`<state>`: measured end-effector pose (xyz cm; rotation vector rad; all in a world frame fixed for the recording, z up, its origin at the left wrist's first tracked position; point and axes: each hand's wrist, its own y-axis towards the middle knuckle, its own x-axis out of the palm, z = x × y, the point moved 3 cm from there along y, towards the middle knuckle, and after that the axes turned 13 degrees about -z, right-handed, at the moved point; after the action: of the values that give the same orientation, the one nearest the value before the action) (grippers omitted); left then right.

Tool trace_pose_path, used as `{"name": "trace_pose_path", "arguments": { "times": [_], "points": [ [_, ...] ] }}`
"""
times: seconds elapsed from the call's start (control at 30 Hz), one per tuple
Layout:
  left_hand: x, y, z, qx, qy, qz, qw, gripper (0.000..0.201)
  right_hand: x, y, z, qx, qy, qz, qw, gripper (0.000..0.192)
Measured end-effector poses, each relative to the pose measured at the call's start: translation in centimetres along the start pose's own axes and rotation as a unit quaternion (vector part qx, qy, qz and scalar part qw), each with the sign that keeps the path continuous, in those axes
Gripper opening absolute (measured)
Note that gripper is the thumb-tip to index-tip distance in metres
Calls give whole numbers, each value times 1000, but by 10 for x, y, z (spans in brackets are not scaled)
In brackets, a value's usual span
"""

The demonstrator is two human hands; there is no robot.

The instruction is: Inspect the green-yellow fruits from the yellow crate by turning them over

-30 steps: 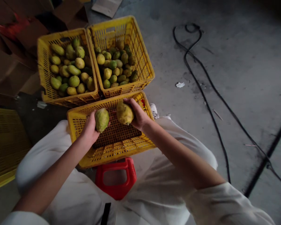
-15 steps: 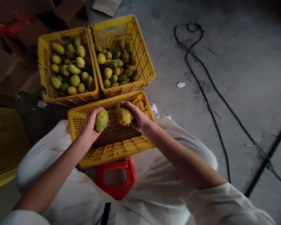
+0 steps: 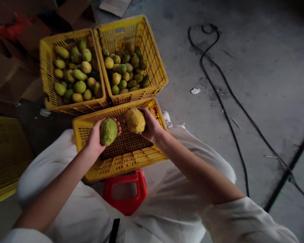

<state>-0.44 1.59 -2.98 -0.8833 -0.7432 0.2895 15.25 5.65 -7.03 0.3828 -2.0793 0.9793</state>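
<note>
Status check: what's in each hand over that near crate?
Left hand holds a green fruit. Right hand holds a yellow fruit. Both above the near yellow crate; nothing between them.

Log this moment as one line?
left hand: holds green fruit | right hand: holds yellow fruit | below: yellow crate

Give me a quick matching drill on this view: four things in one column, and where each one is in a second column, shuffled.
1. green fruit
2. yellow fruit
3. red stool
4. black cable

A. on the concrete floor at the right
B. in the left hand
C. below the near crate, between the knees
D. in the right hand

Pairs: 1-B, 2-D, 3-C, 4-A
</note>
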Motion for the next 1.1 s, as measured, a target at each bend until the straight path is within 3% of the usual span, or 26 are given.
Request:
{"name": "trace_pose_path", "arguments": {
  "times": [0.2, 0.47, 0.63, 0.8, 0.97, 1.1],
  "points": [
    [-2, 3, 0, -17, -20, -5, 1000, 19, -6, 1, 0, -36, -15, 0, 999, 30],
    [1, 4, 1, 37, 14, 27, 999, 14, 6, -6, -4, -19, 17, -4, 1000, 17],
    [2, 4, 7, 14, -12, 19, 1000, 29, 2, -8, -3, 0, 18, 54, 998, 22],
    [0, 8, 6, -15, 8, 32, 999, 36, -1, -6, -3, -20, -2, 53, 998, 26],
    [1, 7, 2, 36, 34, 51, 997, 21, -3, 0, -4, -43, -20, 4, 999, 26],
    [2, 6, 2, 31, 21, 52, 998, 19, -6, 1, -4, -38, -52, 17, 998, 33]
  ]
}}
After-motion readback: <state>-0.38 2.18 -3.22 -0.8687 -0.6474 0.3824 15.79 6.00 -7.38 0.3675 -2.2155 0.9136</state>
